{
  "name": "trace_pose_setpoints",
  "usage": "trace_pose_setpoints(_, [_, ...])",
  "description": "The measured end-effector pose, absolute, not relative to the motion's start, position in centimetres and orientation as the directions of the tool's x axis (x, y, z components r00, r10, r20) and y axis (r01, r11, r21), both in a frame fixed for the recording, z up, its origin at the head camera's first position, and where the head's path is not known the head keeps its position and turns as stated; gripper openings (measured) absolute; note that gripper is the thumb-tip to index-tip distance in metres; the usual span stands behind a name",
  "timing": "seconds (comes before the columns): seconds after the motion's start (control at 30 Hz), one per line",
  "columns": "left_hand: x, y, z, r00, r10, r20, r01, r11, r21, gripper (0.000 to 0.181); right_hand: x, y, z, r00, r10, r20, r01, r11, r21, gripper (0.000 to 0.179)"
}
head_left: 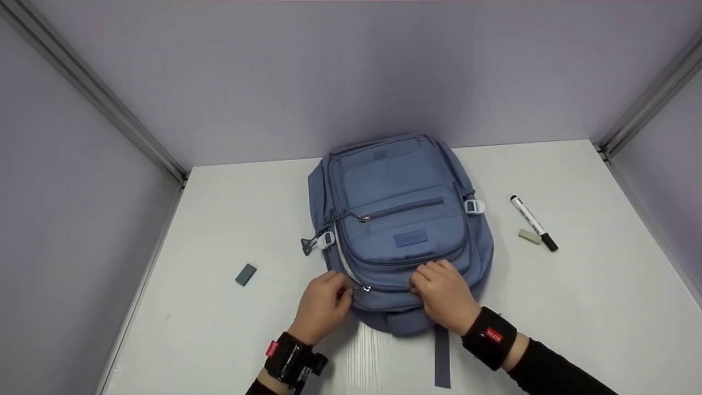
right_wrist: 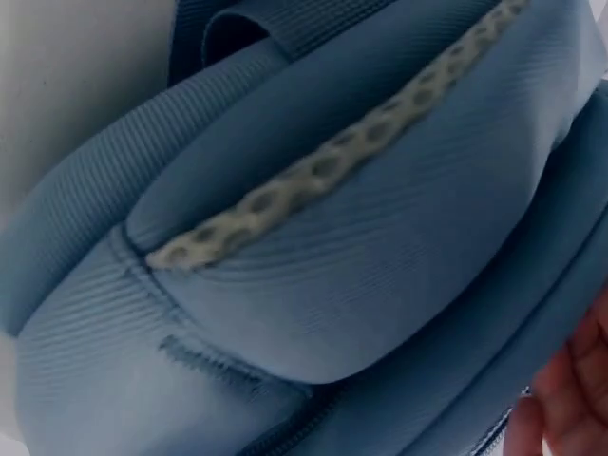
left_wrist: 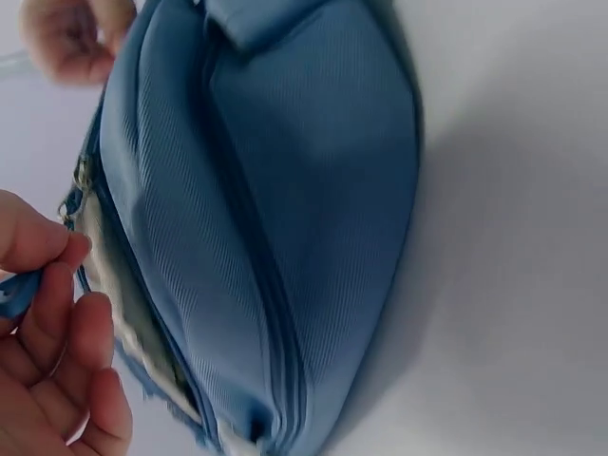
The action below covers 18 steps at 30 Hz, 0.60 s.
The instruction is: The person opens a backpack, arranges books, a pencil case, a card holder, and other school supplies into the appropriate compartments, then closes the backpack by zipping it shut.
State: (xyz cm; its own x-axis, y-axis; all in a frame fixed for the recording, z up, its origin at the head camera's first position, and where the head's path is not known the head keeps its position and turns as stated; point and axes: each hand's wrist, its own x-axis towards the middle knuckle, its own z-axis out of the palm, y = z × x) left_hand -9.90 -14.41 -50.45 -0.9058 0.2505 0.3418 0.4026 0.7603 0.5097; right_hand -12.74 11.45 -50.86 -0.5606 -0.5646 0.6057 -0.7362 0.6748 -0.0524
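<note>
A blue backpack (head_left: 403, 181) lies on the white table with its front pockets up. At its lower left edge, my left hand (head_left: 323, 302) pinches a blue zipper pull (left_wrist: 19, 293) between thumb and fingers. Two metal zipper sliders (left_wrist: 82, 173) are close to those fingertips, and pale lining (left_wrist: 119, 285) shows through the opened zipper. My right hand (head_left: 443, 291) grips the fabric at the lower front of the backpack with curled fingers. In the right wrist view only some of its fingers (right_wrist: 570, 399) show, beside a zipper track.
A dark eraser-like block (head_left: 245, 274) lies left of the backpack. To the right are a black-and-white marker (head_left: 533, 222) and a small pale green block (head_left: 529, 236). A strap (head_left: 442, 359) trails toward the front. Grey partition walls (head_left: 274, 82) enclose the table's back and sides.
</note>
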Motion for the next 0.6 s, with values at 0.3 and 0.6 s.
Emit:
trace_pose_setpoints(0.3, [-13.5, -17.2, -51.1, -0.919, 0.165, 0.357, 0.295, 0.889, 0.351, 0.013, -12.6, 11.4, -51.1, -0.578, -0.542, 0.610, -0.721, 0.690, -0.070, 0.025])
trace_pose_setpoints(0.6, [-19.4, -17.2, -51.5, -0.924, 0.131, 0.359, 0.236, 0.935, 0.267, 0.014, -12.6, 11.4, -51.1, -0.601, -0.527, 0.601, -0.707, 0.701, -0.092, 0.024])
